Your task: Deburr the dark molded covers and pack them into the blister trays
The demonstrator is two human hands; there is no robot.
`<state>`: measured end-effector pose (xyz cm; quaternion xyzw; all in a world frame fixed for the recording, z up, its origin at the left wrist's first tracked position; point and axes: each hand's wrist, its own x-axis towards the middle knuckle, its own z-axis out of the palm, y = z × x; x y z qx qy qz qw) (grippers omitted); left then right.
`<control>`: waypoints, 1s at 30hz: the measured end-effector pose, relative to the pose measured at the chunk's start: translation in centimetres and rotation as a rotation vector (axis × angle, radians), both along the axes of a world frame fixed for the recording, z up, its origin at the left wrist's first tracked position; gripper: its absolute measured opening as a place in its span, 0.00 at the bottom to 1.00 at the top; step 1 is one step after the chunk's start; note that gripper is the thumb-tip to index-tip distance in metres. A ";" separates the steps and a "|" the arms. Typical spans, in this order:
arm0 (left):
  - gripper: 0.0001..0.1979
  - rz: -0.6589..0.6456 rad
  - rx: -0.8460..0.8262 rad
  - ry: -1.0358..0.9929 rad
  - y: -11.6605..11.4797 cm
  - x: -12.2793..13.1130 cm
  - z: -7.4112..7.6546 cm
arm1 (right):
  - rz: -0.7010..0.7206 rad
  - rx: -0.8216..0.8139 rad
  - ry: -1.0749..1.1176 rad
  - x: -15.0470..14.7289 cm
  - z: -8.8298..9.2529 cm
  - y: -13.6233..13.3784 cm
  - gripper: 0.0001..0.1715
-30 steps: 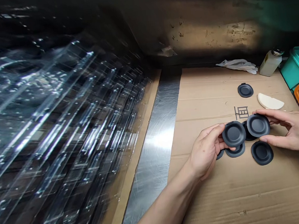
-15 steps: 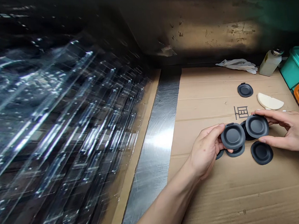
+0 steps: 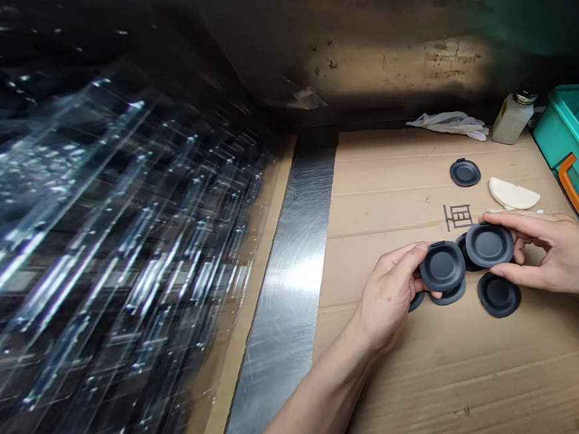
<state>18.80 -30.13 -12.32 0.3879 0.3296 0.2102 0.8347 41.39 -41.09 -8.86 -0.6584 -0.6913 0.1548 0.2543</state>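
My left hand pinches a small dark grey rounded plastic piece with a recessed middle and a small tab on its upper edge. A similar dark grey piece is held by its right edge between the thumb and fingers of my right hand. Both are raised above the cardboard, side by side. Behind and below them lie more such pieces, partly hidden by my hands and the held ones. Below my right thumb rests another dark piece, and one more dark piece lies farther back.
Cardboard covers the worktop beside a bare metal strip. Stacked clear plastic trays fill the left. Toward the back right are a white half-round pad, a white glove, a bottle and a teal box with an orange handle.
The whole view has shifted slightly, so everything sits a little farther left. Both hands keep hold of their dark pieces in nearly the same pose.
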 end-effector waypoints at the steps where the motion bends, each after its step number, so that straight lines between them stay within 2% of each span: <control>1: 0.17 -0.002 0.001 0.007 0.0 0.0 0.0 | 0.004 0.006 -0.007 0.0 0.0 0.0 0.33; 11: 0.17 -0.029 0.004 0.008 0.0 0.0 -0.3 | -0.001 0.011 -0.021 -0.3 0.1 0.0 0.33; 23: 0.19 -0.043 -0.009 0.000 0.1 0.0 0.1 | -0.011 -0.019 0.004 -0.3 0.0 -0.2 0.33; 30: 0.17 -0.006 -0.062 -0.036 0.1 0.0 0.0 | -0.126 0.040 0.097 -0.2 0.4 -0.3 0.35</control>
